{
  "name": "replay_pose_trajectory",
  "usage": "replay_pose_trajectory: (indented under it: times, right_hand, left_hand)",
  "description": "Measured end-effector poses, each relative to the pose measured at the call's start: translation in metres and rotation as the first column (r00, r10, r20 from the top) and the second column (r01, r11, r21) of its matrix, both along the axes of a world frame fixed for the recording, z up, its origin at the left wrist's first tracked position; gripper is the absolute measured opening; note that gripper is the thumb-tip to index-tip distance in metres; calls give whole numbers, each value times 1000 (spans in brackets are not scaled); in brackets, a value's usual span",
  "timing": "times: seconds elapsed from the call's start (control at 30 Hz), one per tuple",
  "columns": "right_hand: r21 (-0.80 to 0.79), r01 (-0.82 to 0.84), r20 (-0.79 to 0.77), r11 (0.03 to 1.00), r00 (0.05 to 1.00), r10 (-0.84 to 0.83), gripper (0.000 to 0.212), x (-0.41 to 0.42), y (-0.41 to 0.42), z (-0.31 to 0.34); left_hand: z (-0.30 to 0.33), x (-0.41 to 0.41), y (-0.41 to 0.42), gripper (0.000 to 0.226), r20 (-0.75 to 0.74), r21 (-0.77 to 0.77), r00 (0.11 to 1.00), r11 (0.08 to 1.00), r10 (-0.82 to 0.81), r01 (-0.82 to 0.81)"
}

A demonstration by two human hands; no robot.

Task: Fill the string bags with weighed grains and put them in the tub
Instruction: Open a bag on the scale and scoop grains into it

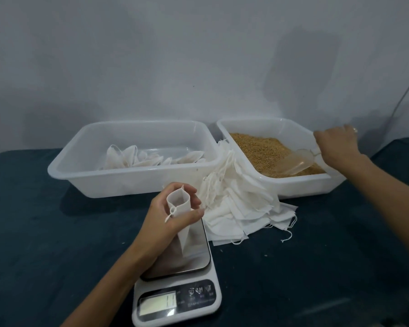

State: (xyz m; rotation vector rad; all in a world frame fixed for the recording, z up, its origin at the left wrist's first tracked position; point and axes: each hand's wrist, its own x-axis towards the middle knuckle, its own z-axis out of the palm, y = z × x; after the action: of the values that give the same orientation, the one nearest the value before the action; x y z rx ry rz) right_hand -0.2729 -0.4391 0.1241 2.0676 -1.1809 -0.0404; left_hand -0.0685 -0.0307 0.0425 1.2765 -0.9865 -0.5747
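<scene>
Cloth as thin as this string bag (178, 204) will be very light and limp, I judge, so it must be taken at the rim. The left hand (172, 208) pinches it there, holding the mouth open above the scale (175, 279). The right hand (338, 145) grips the handle of a clear scoop (293, 162) lying in the grains (265, 149), which will run and spill easily. Beyond the left hand stands the tub (132, 182) with filled bags; between both hands lies a pile of empty bags (241, 208).

Nothing is legible: the scale (176, 300) display and button markings are too blurred.
</scene>
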Motion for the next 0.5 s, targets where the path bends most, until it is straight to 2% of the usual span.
replay_pose_trajectory:
  times: [0.1,0.2,0.3,0.37,0.5]
  right_hand:
    - [22,-99,-60,995,993,100,23,1,-7,-1]
    - [209,-208,31,955,978,206,29,4,-7,-3]
    - [422,-268,169,866,962,215,32,8,-3,-11]
    - [516,-286,194,808,957,215,27,12,0,-19]
    - [572,-312,219,758,949,226,20,18,2,-25]
  left_hand:
    - [-1,1,0,38,-12,-7,1000,1000,8,-8]
    - [-1,1,0,39,-13,-10,1000,1000,15,-15]
    - [-1,2,0,44,-16,-13,1000,1000,14,-15]
    - [-1,2,0,45,-17,-12,1000,1000,12,-13]
    - [-2,1,-2,46,-20,-2,1000,1000,7,-7]
